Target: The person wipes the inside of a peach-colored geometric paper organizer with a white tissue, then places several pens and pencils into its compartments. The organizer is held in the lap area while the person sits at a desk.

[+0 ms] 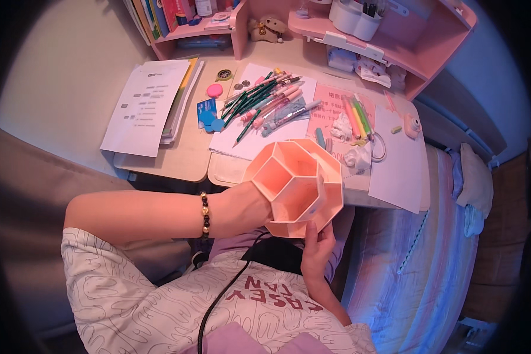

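Both my hands hold a pink pen holder (pixel 298 187) with several hexagonal compartments in front of me, tilted so that I look down into its openings. I see nothing inside the compartments. My left hand (pixel 249 202), below a wrist with a beaded bracelet (pixel 205 213), grips its left side; the fingers are hidden by the holder. My right hand (pixel 318 246) pinches the lower right edge, with thumb and fingers showing. Just beyond it on the desk lies a pile of green pencils (pixel 251 97) and pink pens (pixel 280 101), on white paper.
At the left lies a stack of papers (pixel 144 109). Several highlighters (pixel 358 118), crumpled tissue (pixel 357 157) and scissors (pixel 381 147) are at the right. A pink shelf (pixel 419 59) holding a white pen cup (pixel 355 20) stands behind. A bed (pixel 419 259) is at my right.
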A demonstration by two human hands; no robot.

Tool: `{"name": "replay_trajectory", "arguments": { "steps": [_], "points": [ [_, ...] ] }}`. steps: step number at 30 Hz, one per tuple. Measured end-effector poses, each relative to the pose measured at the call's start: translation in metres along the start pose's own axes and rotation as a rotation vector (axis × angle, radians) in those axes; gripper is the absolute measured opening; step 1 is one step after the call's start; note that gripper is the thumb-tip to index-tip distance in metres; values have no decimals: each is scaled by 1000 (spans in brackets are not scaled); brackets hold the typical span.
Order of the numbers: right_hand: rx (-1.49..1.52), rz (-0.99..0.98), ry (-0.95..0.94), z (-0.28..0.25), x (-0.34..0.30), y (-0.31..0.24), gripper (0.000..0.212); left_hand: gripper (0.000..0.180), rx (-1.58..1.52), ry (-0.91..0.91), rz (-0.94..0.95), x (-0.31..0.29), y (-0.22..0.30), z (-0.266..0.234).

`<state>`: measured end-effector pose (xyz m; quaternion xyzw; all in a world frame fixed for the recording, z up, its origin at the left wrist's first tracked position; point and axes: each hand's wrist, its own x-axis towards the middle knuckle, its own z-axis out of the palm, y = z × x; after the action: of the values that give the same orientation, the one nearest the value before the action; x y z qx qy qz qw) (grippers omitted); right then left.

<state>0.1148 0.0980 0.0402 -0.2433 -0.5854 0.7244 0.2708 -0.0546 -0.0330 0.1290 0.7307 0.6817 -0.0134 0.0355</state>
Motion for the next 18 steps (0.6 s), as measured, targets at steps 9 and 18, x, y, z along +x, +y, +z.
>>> {"name": "replay_trajectory", "arguments": {
  "steps": [9,18],
  "points": [
    [39,-33,117,-7,21,-11,37,16,118,58,-58,14,10,-32],
    [-252,-174,3,-7,17,-33,35,36,-76,-58,-149,-4,13,-12]
  ]
}}
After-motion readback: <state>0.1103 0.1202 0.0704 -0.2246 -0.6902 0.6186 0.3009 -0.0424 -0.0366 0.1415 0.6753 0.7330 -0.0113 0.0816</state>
